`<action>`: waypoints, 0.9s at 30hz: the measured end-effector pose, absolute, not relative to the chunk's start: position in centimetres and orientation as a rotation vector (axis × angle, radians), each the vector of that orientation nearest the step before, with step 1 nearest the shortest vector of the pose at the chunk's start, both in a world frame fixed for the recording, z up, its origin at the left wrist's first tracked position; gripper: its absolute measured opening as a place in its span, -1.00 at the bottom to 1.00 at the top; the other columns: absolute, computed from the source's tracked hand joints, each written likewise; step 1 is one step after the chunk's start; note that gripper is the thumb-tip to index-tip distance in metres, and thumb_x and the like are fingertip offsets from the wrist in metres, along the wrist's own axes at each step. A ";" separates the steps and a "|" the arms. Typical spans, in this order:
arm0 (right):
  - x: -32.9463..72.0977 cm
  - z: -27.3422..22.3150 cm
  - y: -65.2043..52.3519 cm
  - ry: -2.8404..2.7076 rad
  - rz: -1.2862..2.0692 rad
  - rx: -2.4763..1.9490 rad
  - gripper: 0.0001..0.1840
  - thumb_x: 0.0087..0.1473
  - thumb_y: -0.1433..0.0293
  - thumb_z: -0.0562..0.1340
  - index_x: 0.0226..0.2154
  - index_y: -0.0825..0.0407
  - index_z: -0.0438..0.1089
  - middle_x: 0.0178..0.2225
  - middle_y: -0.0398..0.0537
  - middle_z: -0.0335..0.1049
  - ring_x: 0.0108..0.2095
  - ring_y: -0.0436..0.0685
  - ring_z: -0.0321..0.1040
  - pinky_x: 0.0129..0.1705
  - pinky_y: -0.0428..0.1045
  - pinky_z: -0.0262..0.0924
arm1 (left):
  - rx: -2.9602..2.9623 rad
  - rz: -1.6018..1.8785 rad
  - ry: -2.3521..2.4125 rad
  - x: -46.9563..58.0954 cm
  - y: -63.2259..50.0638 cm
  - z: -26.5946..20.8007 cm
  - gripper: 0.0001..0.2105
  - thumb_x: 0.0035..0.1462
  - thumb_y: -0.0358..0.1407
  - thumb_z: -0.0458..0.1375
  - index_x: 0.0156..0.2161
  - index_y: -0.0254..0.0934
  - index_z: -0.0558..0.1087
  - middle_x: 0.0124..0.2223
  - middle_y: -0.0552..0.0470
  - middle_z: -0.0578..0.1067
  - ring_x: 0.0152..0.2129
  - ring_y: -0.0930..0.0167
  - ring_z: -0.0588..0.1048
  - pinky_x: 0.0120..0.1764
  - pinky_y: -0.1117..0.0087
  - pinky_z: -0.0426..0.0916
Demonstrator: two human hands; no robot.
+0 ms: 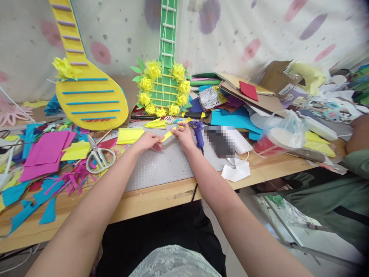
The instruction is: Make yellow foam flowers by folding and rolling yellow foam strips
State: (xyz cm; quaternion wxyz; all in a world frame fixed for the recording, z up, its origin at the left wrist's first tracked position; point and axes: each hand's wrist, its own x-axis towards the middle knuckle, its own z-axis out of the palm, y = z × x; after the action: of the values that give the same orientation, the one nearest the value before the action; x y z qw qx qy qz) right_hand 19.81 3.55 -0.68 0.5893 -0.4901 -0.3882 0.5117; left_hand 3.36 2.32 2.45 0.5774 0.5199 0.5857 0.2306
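Observation:
A narrow yellow paper strip (pixel 167 135) is stretched between my two hands above the grey cutting mat (pixel 161 165). My left hand (pixel 150 141) pinches its near left end, and my right hand (pixel 183 134) grips the other end, higher and to the right. Just right of that hand lies a purple glue gun (pixel 198 132), its black cord running over the table edge. Behind my fingers are cut yellow strips (pixel 155 124) and a small white perforated disc (pixel 169 120). A folded yellow paper piece (pixel 129 135) rests left of my left hand.
A yellow paper instrument (pixel 92 100) and a green one (pixel 165 82) ringed with yellow paper flowers lean at the back. Scissors (pixel 99 156) lie among paper scraps on the left. At right are a phone (pixel 220 142), a bagged cup (pixel 276 140) and another person's arm (pixel 359 134).

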 end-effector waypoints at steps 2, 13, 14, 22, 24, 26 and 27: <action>19.8 -0.7 3.6 -0.900 1.204 -1.138 -0.44 -0.37 0.34 0.36 -0.30 -0.04 0.08 -0.61 -0.40 0.16 -0.56 -0.08 0.15 -0.40 -0.10 0.06 | 1.230 0.532 1.359 3.1 2.2 2.7 -0.63 -0.19 -0.02 0.31 -0.57 -0.32 0.40 -0.61 -0.04 0.51 -0.62 0.38 0.51 -0.42 0.36 0.45; 19.8 -0.5 3.5 -0.844 1.212 -1.127 -0.42 -0.38 0.29 0.38 -0.31 -0.04 0.08 -0.62 -0.41 0.17 -0.58 -0.10 0.14 -0.44 -0.11 0.01 | 1.326 0.458 1.353 2.3 1.9 3.3 -0.61 -0.19 0.00 0.30 -0.50 -0.33 0.38 -0.54 -0.06 0.55 -0.52 0.37 0.54 -0.44 0.41 0.43; 19.8 -0.6 3.5 -0.842 1.214 -1.125 -0.43 -0.38 0.29 0.38 -0.31 -0.04 0.08 -0.62 -0.42 0.17 -0.58 -0.10 0.14 -0.44 -0.11 0.01 | 1.327 0.452 1.373 2.4 1.8 3.4 -0.61 -0.17 0.00 0.29 -0.51 -0.32 0.37 -0.56 -0.06 0.54 -0.52 0.37 0.54 -0.44 0.41 0.42; 19.6 -1.1 3.9 -0.846 1.210 -1.107 -0.49 -0.34 0.33 0.36 -0.34 -0.03 0.09 -0.62 -0.41 0.09 -0.57 -0.09 0.11 -0.43 -0.11 0.00 | 1.342 0.401 1.594 2.0 2.5 4.5 -0.54 -0.14 0.09 0.23 -0.61 -0.30 0.28 -0.70 0.01 0.39 -0.62 0.34 0.51 -0.55 0.42 0.37; 19.6 -1.1 3.9 -0.851 1.216 -1.105 -0.50 -0.33 0.33 0.36 -0.33 -0.02 0.10 -0.62 -0.40 0.09 -0.57 -0.09 0.11 -0.43 -0.11 0.00 | 1.384 0.499 1.653 2.2 2.8 4.6 -0.52 -0.15 0.14 0.20 -0.58 -0.30 0.31 -0.64 -0.02 0.44 -0.61 0.34 0.50 -0.55 0.40 0.37; 19.6 -1.1 3.9 -0.864 1.219 -1.107 -0.50 -0.32 0.33 0.36 -0.33 -0.02 0.10 -0.62 -0.40 0.10 -0.57 -0.09 0.12 -0.44 -0.11 -0.01 | 1.419 0.635 1.628 2.9 2.9 4.6 -0.56 -0.19 0.08 0.25 -0.52 -0.31 0.36 -0.52 -0.02 0.51 -0.56 0.36 0.52 -0.51 0.40 0.39; 19.5 -1.1 3.8 -0.869 1.217 -1.109 -0.50 -0.32 0.33 0.36 -0.32 -0.02 0.11 -0.62 -0.39 0.10 -0.57 -0.09 0.12 -0.44 -0.11 -0.01 | 1.427 0.672 1.574 3.4 2.8 4.5 -0.60 -0.23 0.02 0.30 -0.49 -0.31 0.38 -0.47 0.00 0.53 -0.52 0.37 0.52 -0.47 0.41 0.40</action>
State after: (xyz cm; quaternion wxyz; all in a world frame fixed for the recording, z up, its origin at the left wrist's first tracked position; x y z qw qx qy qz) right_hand 19.55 3.83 -1.13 0.5970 -0.4778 -0.3746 0.5244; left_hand 3.37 2.83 4.50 0.4411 0.5748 0.6338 0.2709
